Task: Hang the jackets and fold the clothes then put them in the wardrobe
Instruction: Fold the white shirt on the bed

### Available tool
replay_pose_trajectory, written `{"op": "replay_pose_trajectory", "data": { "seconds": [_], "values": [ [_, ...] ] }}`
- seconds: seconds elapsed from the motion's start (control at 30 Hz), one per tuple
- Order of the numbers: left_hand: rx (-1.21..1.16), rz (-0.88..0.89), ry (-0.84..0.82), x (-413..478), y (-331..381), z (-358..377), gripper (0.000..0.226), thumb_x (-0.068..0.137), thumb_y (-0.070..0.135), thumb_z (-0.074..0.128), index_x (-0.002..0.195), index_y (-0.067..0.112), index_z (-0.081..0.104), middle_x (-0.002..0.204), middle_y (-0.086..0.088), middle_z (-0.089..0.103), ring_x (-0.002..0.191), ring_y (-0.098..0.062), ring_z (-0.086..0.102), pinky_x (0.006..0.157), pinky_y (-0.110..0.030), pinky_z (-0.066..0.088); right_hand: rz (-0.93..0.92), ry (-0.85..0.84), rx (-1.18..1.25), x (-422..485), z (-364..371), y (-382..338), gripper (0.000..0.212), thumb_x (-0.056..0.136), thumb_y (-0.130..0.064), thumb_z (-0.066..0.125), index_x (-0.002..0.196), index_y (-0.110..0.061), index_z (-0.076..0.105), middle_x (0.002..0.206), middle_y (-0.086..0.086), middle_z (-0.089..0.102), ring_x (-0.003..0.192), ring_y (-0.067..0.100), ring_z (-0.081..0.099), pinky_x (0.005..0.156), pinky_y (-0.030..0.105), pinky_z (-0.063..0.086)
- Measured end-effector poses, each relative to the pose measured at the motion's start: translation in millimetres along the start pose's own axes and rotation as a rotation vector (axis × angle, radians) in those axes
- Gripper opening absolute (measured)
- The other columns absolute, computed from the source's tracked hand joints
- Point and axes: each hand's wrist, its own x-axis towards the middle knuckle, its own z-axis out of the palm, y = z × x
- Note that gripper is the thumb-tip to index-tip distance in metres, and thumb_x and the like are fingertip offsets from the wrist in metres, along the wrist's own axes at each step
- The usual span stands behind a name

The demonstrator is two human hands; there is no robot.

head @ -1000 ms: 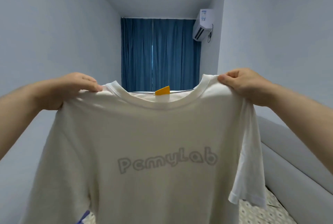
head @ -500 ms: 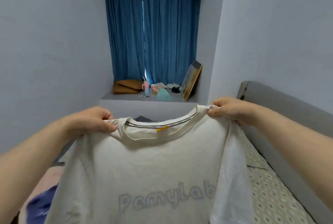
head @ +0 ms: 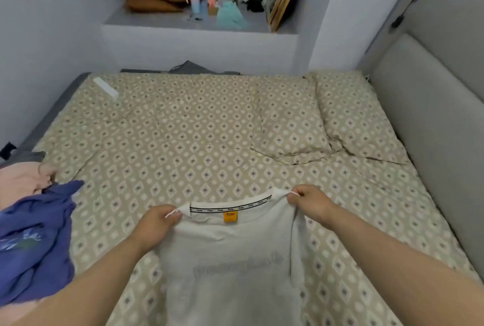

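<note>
A white T-shirt (head: 230,268) with a faint grey print and an orange neck label hangs low over the near part of the bed (head: 199,142). My left hand (head: 154,223) pinches its left shoulder beside the collar. My right hand (head: 310,201) pinches the right shoulder. The shirt's lower part runs out of view at the bottom. A blue garment (head: 34,241) and a pink one (head: 18,181) lie heaped at the bed's left edge.
Two pillows (head: 293,121) in the same diamond-pattern cover lie at the right by the grey padded headboard (head: 429,95). A white remote-like bar (head: 105,87) lies at the far left. A window ledge (head: 199,21) beyond holds cushions, a bottle and a leaning frame.
Both hands have brought the T-shirt down from eye level to just above the bed, and my view has tilted down from the curtain to the mattress.
</note>
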Motion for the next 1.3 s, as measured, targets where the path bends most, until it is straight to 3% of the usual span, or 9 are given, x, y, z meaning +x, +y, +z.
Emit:
{"op": "replay_pose_trajectory", "data": {
  "seconds": [0.13,0.3,0.37,0.5,0.6,0.7,0.9,1.1,1.3],
  "values": [
    [-0.045,-0.07,0.097,65,-40,42,0.042,0.096,0.007,0.057,0.057,0.015,0.046,0.056,0.006,0.045,0.059,-0.015,0.044,0.058,-0.031,0.031,0.012,0.12,0.015,72,48,35,0.027,0.1,-0.01,0.047,0.076,-0.005,0.056,0.078,0.004,0.054,0.073,0.02,0.048,0.062,0.03,0.033],
    [-0.188,-0.105,0.276,173,-120,107,0.037,0.099,0.013,0.051,0.063,0.019,0.049,0.056,0.009,0.049,0.054,-0.005,0.042,0.059,-0.034,0.033,-0.05,0.387,0.005,187,142,98,0.031,0.105,-0.008,0.035,0.086,-0.012,0.058,0.085,0.005,0.058,0.08,0.018,0.051,0.063,0.017,0.033],
    [-0.18,-0.117,0.395,219,-143,132,0.037,0.1,0.014,0.049,0.064,0.02,0.049,0.059,0.007,0.052,0.061,-0.011,0.047,0.059,-0.033,0.035,-0.06,0.471,-0.02,234,174,120,0.031,0.104,-0.008,0.034,0.082,-0.013,0.055,0.082,0.007,0.054,0.078,0.019,0.048,0.06,0.019,0.032],
    [0.181,-0.113,0.471,287,-194,188,0.027,0.102,0.017,0.044,0.081,0.007,0.058,0.078,-0.011,0.06,0.077,-0.035,0.056,0.067,-0.04,0.041,-0.019,0.474,-0.167,303,230,178,0.026,0.102,-0.012,0.036,0.084,-0.007,0.055,0.084,0.009,0.054,0.082,0.028,0.051,0.068,0.038,0.041],
    [0.497,-0.095,0.508,302,-219,214,0.022,0.1,0.019,0.047,0.085,0.01,0.06,0.076,-0.012,0.058,0.07,-0.034,0.052,0.068,-0.04,0.035,-0.044,0.527,-0.341,322,256,212,0.035,0.105,-0.025,0.032,0.094,-0.006,0.06,0.09,0.011,0.057,0.084,0.03,0.053,0.076,0.043,0.044],
    [0.54,-0.032,0.549,305,-224,215,0.022,0.1,0.02,0.047,0.08,0.013,0.053,0.069,-0.003,0.044,0.065,-0.025,0.039,0.066,-0.038,0.029,-0.111,0.581,-0.365,326,258,218,0.042,0.104,-0.034,0.026,0.088,-0.009,0.056,0.083,0.007,0.054,0.077,0.026,0.049,0.07,0.04,0.042],
    [0.502,-0.033,0.52,311,-222,204,0.028,0.103,0.03,0.034,0.078,0.02,0.042,0.064,0.005,0.044,0.058,-0.025,0.045,0.053,-0.034,0.031,-0.139,0.539,-0.282,328,243,210,0.03,0.102,-0.032,0.039,0.089,-0.013,0.058,0.082,0.0,0.055,0.077,0.024,0.053,0.067,0.036,0.041],
    [0.503,0.059,0.478,382,-197,171,0.024,0.102,0.028,0.035,0.08,0.02,0.039,0.074,0.0,0.044,0.07,-0.029,0.046,0.063,-0.037,0.035,-0.26,0.493,-0.474,407,183,184,0.03,0.104,-0.036,0.039,0.092,-0.015,0.057,0.087,0.001,0.051,0.08,0.023,0.047,0.066,0.037,0.038],
    [0.57,0.05,0.564,410,-207,182,0.029,0.103,0.031,0.035,0.076,0.021,0.038,0.074,0.003,0.04,0.069,-0.027,0.041,0.064,-0.037,0.033,-0.307,0.519,-0.515,435,188,195,0.026,0.104,-0.037,0.035,0.089,-0.02,0.046,0.083,-0.004,0.043,0.077,0.023,0.045,0.065,0.035,0.032]
  ]
}}
